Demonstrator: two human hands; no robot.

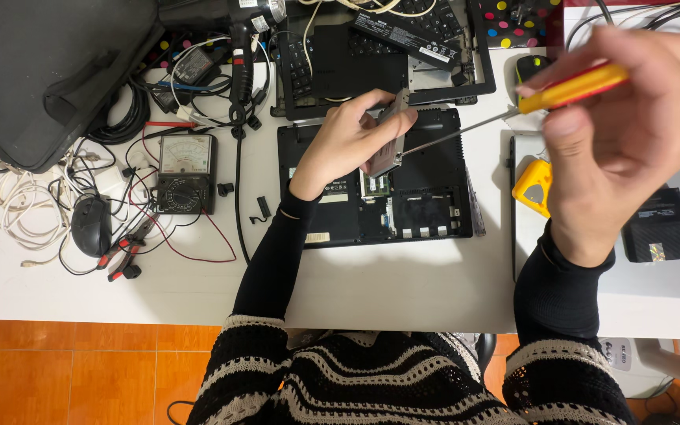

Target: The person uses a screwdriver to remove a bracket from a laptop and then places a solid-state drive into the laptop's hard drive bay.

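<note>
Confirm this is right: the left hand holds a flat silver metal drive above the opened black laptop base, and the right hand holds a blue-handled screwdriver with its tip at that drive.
One detail is wrong. The long-shafted screwdriver in the right hand has a yellow and red handle, not blue, as the head view shows. The rest stands: the left hand holds the flat silver metal drive above the opened black laptop base, with the tip at the drive.

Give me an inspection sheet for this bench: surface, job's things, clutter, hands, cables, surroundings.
Surface: white table, crowded along the back and left.
Job's things: opened black laptop base; silver drive lifted above it; yellow-handled screwdriver with its tip at the drive.
Clutter: analog multimeter, black mouse, pliers, black bag, removed keyboard panel.
Hands: left hand grips the drive; right hand grips the screwdriver.
Cables: white coil, red and black test leads.
Surroundings: orange tile floor.
</note>
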